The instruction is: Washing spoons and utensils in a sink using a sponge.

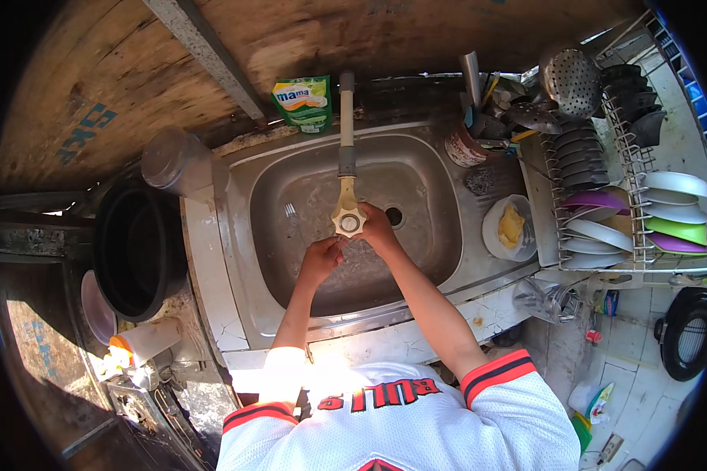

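Both hands are close together over the steel sink (271, 286), under the cream tap (349, 220) with its star-shaped knob. My left hand (320, 261) is closed just below the knob, fingers pinched together; whatever they hold is too small to make out. My right hand (379, 231) is at the right side of the tap head, its fingers partly hidden behind it. A fork (292, 212) lies on the left part of the basin floor. The round drain hole (393, 216) is just beyond my right hand.
On the right ledge are a bowl with a yellow sponge (511, 227), a dark scouring pad (479, 181) and a utensil holder (465, 148). Farther right stands a dish rack (640, 268). A green pouch (305, 105) stands behind; a black tub (137, 251) is left.
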The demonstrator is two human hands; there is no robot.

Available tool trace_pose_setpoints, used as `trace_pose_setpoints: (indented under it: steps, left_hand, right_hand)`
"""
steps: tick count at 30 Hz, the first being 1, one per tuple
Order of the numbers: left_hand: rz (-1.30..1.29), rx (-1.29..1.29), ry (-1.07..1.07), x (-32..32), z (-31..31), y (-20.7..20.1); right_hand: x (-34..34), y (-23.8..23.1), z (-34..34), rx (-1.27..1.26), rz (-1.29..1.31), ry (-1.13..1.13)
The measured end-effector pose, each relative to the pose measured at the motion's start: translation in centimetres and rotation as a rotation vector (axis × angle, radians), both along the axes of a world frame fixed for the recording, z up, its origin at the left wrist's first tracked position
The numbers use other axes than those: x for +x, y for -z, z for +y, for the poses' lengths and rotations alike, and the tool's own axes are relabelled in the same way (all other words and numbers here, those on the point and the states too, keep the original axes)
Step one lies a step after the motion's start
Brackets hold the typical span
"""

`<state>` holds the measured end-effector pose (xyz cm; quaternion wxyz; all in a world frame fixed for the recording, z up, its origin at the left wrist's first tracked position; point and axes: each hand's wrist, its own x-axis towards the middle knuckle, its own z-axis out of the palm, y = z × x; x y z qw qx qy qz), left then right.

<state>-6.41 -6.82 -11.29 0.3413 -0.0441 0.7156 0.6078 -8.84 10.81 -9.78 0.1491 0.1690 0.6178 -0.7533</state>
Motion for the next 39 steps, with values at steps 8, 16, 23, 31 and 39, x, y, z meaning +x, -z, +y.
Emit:
trace_pose_setpoints:
  steps: [8,16,23,31,39]
  left_hand:
    - [0.808,-0.668,-0.167,3.2,-4.1,-0.4]
    - [0.840,-0.549,-0.182,2.5,-2.3,-1.5]
    - [0.923,-0.577,-0.134,1.1,0.4,-0.7]
    - [0.356,-0.260,-0.203,1.2,-0.3,-1.6]
    - [0.379,-0.515,-0.165,4.3,-4.4,-1.6]
  right_hand:
    - [0.0,4.7,-6.4,-0.765,-0.164,0.105]
    - [-0.1,2.2,-4.2,-0.102,-0.232,0.034]
    - [-0.9,1.4,-0.2,-0.119,-0.093,0.029]
    - [-0.9,-0.3,-0.7,0.355,0.013,-0.138]
    - [0.7,2.8,-4.6,0.090,-0.113,-0.046]
